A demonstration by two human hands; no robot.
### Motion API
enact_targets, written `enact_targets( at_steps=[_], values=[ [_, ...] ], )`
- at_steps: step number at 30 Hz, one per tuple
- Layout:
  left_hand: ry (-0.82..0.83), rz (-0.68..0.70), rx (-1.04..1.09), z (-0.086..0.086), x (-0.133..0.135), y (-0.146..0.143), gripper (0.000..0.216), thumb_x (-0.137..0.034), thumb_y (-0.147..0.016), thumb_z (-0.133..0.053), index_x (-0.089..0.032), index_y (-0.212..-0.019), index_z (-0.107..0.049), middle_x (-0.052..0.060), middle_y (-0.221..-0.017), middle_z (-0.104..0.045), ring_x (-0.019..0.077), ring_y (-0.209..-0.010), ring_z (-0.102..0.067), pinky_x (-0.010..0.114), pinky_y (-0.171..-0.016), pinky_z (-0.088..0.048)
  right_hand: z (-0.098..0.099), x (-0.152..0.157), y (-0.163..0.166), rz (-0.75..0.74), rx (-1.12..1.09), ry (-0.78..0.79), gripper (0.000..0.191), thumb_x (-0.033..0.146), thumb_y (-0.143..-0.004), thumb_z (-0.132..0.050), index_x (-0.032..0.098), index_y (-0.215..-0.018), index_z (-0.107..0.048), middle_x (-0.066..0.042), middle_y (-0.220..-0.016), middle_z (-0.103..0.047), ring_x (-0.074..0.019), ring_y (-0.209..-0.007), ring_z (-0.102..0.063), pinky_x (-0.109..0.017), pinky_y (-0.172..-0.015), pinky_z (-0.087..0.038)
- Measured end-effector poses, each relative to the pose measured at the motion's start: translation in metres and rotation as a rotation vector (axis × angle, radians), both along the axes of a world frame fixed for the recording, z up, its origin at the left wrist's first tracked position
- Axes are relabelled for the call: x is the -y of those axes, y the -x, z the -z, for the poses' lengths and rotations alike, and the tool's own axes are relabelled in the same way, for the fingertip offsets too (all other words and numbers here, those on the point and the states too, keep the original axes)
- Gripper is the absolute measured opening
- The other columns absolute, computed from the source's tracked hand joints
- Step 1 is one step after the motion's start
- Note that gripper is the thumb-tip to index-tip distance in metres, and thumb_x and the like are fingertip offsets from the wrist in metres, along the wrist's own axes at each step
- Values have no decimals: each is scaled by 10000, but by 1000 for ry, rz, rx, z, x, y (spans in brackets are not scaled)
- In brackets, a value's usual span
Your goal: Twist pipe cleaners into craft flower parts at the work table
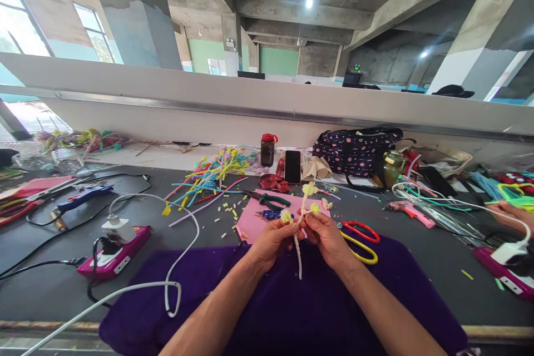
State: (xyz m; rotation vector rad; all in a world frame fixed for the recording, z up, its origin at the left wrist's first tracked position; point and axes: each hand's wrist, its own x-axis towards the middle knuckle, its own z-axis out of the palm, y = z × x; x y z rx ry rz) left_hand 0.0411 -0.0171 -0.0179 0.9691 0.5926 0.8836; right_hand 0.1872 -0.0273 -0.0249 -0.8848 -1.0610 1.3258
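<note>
A cream fuzzy-wire flower stem with pale yellow blossoms is pinched between both my hands over the purple cloth. My left hand grips it just below the left blossom. From the other side, the fingertips of my right hand close on the stem near the right blossom. One blossom stands up above my fingers, while the stem's tail hangs down below them. Behind my hands lies a pink sheet with green-handled pliers on it. Scissors with red and yellow handles rest beside my right hand.
Colourful fuzzy wires are heaped behind the sheet, near a dark bottle and a phone. A magenta power strip with white cable stands left. A co-worker's hand shows at the right edge, near a pink glue gun.
</note>
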Motion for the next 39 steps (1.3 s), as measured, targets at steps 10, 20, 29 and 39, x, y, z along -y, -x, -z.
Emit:
enact_targets(
  at_steps=[10,20,29,39],
  values=[
    [8,88,-65,-6,6,1,254,-332,-700,-638,-104,-809,-660,36,-601,-599,50,-444,-450,171,-374,-230,-2,4,2,-37,-80,5,287,385,-694,-643,151,-859,-666,19,-545,-523,-41,-423,-350,-193,-407,-187],
    [-30,91,-99,-2,4,1,271,-344,-694,-639,-108,-826,-661,53,-622,-629,69,-474,-484,168,-384,-258,-4,6,3,21,-99,64,297,390,-664,-670,142,-827,-669,2,-554,-561,-58,-447,-456,-171,-412,-260],
    [-193,-46,-216,-4,7,-2,263,-362,-681,-643,-108,-748,-654,67,-688,-626,91,-549,-499,165,-424,-321,-6,6,6,96,-50,-49,291,401,-683,-636,141,-813,-657,18,-545,-513,-55,-430,-362,-193,-398,-238],
    [55,21,45,-6,-1,7,365,-426,-737,-560,-130,-943,-619,97,-839,-619,145,-688,-577,174,-451,-396,-9,5,-7,-125,15,107,258,397,-678,-628,139,-669,-625,9,-506,-521,-63,-387,-370,-203,-379,-207]
  ],
)
